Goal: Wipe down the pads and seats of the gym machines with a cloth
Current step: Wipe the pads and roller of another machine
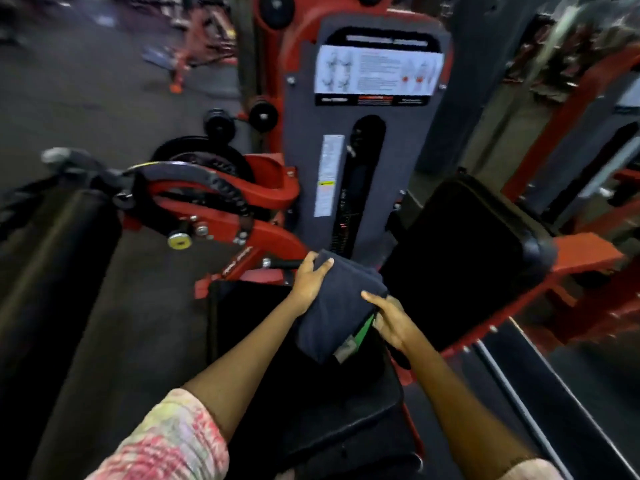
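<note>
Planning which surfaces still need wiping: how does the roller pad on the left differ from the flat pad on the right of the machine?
The roller pad is a long cylinder; the flat pad is a broad rectangular slab with rounded corners. The roller pad hangs off the red pivot arm, left of the weight tower; the flat pad sits on the red frame, right of it. The flat pad lies closer to the cloth than the roller. Both are black upholstery.

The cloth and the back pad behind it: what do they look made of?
Cloth: soft dark woven fabric, matte, folded in thick layers, gripped by both hands. Back pad: black, smooth vinyl or leather-like cover, going by the glossy sheen on its rounded edge; padding assumed.
</note>
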`<state>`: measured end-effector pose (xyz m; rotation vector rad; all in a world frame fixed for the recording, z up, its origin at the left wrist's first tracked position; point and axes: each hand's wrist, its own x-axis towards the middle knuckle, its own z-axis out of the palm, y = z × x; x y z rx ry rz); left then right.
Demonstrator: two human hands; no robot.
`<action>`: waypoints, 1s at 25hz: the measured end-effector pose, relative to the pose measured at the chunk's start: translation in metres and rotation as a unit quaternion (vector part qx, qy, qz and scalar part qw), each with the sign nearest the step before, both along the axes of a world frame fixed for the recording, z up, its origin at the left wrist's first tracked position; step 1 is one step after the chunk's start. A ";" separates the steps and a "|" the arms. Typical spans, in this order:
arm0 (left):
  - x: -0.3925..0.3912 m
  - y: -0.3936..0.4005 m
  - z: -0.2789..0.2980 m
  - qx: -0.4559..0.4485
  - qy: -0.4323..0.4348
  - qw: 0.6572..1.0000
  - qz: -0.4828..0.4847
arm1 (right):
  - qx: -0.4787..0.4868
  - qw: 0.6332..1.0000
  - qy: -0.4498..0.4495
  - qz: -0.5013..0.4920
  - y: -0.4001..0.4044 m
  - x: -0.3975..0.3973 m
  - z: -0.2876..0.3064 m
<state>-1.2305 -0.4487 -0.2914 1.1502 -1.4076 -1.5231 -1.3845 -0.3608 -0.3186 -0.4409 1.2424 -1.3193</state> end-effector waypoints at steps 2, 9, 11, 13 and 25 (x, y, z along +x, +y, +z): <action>0.037 0.005 -0.020 0.001 -0.101 0.993 0.060 | 0.025 0.995 0.093 0.033 -0.022 0.025 -0.010; 0.140 0.096 -0.053 0.055 -0.266 0.917 0.292 | -0.017 0.944 0.200 0.261 -0.033 0.127 -0.019; 0.162 0.135 -0.062 0.085 -0.263 0.898 0.343 | -0.017 0.917 0.204 0.343 -0.024 0.156 -0.032; 0.187 0.187 -0.075 0.120 -0.262 0.866 0.410 | -0.010 0.873 0.210 0.440 -0.003 0.193 -0.048; 0.271 0.426 -0.116 0.252 -0.179 0.653 0.691 | -0.026 0.625 0.217 0.749 0.164 0.376 -0.070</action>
